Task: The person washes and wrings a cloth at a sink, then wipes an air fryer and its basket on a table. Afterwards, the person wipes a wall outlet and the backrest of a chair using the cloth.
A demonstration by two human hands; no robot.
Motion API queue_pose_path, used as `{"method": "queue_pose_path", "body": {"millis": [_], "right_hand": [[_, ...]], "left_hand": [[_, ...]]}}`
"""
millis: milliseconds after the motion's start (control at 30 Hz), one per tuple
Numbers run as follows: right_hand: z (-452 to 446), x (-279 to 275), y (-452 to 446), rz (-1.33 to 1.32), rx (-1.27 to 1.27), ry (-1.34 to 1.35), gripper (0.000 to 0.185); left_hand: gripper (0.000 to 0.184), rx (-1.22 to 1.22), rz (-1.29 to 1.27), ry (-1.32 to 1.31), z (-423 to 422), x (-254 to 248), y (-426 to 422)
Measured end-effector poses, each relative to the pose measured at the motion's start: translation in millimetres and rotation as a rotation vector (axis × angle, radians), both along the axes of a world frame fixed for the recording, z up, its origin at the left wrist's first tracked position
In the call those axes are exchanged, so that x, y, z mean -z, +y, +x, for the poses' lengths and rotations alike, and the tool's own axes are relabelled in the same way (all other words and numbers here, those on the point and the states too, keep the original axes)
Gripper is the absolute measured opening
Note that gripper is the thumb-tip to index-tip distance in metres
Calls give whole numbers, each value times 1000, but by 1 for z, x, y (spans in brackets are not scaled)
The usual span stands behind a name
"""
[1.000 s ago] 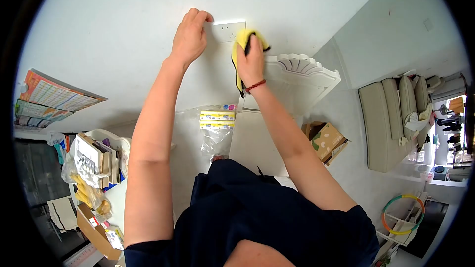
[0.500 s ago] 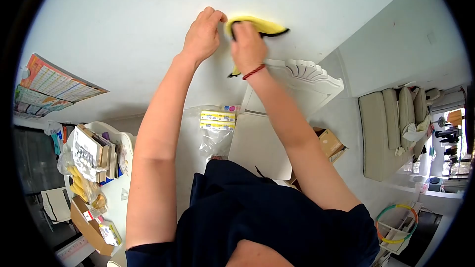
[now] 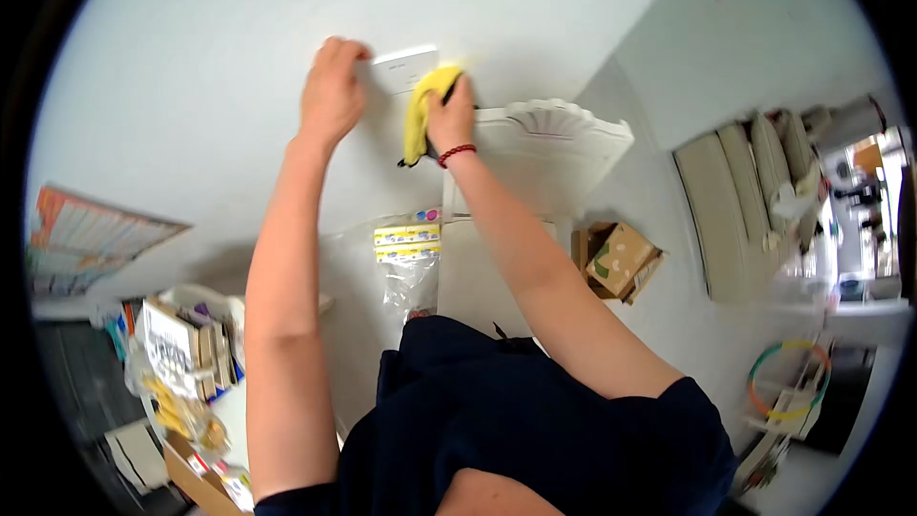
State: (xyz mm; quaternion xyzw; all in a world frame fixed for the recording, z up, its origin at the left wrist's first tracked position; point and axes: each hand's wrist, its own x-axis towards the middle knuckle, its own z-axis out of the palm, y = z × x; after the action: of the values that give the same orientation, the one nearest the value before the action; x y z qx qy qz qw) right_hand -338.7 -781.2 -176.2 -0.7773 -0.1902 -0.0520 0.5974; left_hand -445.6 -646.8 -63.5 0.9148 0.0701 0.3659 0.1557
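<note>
My left hand (image 3: pixel 332 96) is raised to the wall, its fingers bent together and the tips at the left edge of a small white panel (image 3: pixel 406 69). Faint printing shows on that panel; whether it is fixed to the wall I cannot tell. In my right hand (image 3: pixel 452 119) is a bunched yellow cloth (image 3: pixel 420 115) with a dark edging. The cloth lies against the lower right part of the panel and hides that corner. A red beaded bracelet (image 3: pixel 457 154) circles my right wrist.
Below the cloth stand a carved white headboard (image 3: pixel 549 134) and a clear plastic pack (image 3: pixel 408 272). Cardboard boxes (image 3: pixel 621 263) and a beige sofa (image 3: pixel 712 220) are to the right. Books (image 3: pixel 196 344) are piled on the left; a calendar (image 3: pixel 95 234) hangs above them.
My right hand has brought the yellow cloth down and to the left, uncovering the white panel. The whole view has shifted, and my left hand now appears farther left.
</note>
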Motion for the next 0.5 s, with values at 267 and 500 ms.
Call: {"method": "queue_pose_path", "body": {"millis": [267,500], "right_hand": [[50,-17,-122,-42,163,-213,34],[127,7,-192,-640,10,-187,44]], "left_hand": [[26,-90,-131,82,-1,-11,-22],[31,65,-271,199,37,81,-86]]}}
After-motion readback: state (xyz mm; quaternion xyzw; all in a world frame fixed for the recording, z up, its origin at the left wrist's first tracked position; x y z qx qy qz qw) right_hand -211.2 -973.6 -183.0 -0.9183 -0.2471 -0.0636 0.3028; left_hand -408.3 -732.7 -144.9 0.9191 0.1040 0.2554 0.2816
